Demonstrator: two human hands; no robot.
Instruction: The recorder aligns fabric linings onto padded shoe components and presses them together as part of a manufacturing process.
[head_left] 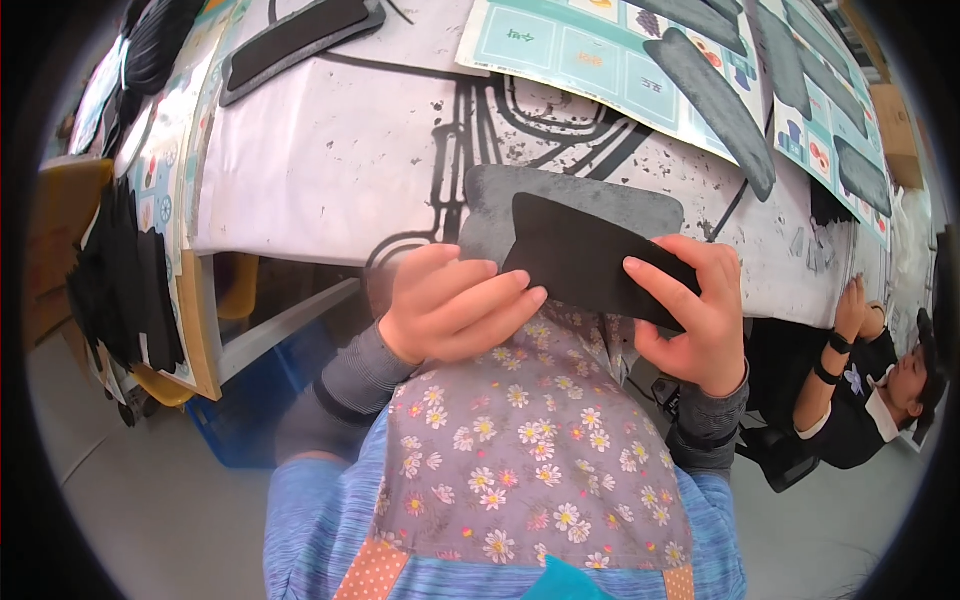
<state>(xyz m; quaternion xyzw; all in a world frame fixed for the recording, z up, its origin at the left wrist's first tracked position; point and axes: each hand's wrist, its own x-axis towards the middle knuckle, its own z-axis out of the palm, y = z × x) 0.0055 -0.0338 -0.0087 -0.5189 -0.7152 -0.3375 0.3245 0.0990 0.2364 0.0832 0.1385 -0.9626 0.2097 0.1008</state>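
Observation:
My right hand (pixel 700 315) grips the right end of a flat black panel (pixel 590 255) with rounded corners, thumb below and fingers on its face. My left hand (pixel 460 305) is at the panel's left end, fingers stretched and slightly blurred, with the fingertips at its lower left corner. The left thumb is hidden. Behind the panel, a wider grey fuzzy pad (pixel 575 185) shows along its upper and left side, near the table's front edge. Whether the panel touches the pad cannot be made out.
The table (pixel 320 170) has a white cover with black lines and specks. A black strip on a grey pad (pixel 300 45) lies far left. Long grey pads (pixel 715 110) rest on picture sheets (pixel 570 60) at right. Black pieces (pixel 125 270) hang at left; a person (pixel 850 390) sits at right.

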